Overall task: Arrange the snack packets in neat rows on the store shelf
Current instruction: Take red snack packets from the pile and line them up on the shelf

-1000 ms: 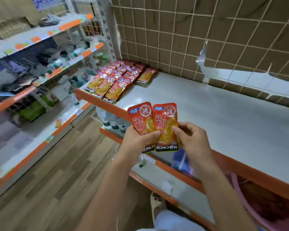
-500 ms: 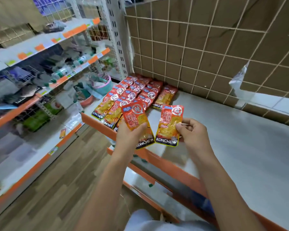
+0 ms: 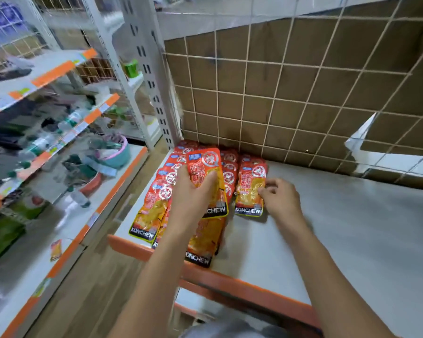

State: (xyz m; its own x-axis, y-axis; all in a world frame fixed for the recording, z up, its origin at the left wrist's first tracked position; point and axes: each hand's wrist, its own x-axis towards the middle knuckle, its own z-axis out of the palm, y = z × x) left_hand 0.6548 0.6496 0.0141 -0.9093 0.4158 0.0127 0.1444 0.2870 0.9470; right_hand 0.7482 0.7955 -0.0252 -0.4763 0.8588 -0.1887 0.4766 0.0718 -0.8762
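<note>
while the left hand (image 3: 191, 198) grips one red foil snack packet (image 3: 204, 167), the right hand's (image 3: 281, 201) pinched packet (image 3: 250, 189) is best laid flush.

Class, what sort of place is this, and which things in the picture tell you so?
Probably a small shop. White shelves edged with orange strips carry small labels, and many identical red snack packets lie in rows.

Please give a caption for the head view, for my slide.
Left hand holds one packet above the rows; right hand pinches second packet on shelf.
</note>
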